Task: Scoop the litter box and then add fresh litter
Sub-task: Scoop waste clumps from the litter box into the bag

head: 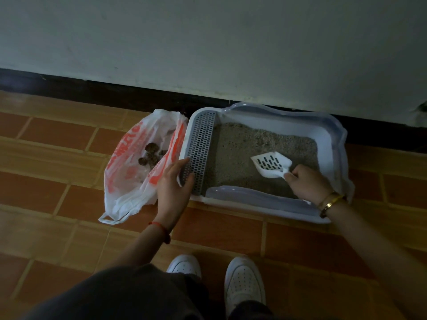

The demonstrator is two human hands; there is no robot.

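Your right fingers (294, 177) curl tight round the handle of the white slotted scoop (270, 163). Its blade rests on the grey litter (242, 144), right of middle in the pale blue litter box (333, 137). That right hand (308, 184) reaches in over the near rim. Your left hand (173, 184) grips the near end of the box's grated ledge (200, 142), thumb on top. Just left of the box, an open plastic bag (122, 183) holds dark clumps (150, 155). The box sits on the tiled floor (69, 158) against the wall (208, 42).

One box (332, 127), one scoop (270, 163), one bag (120, 181)
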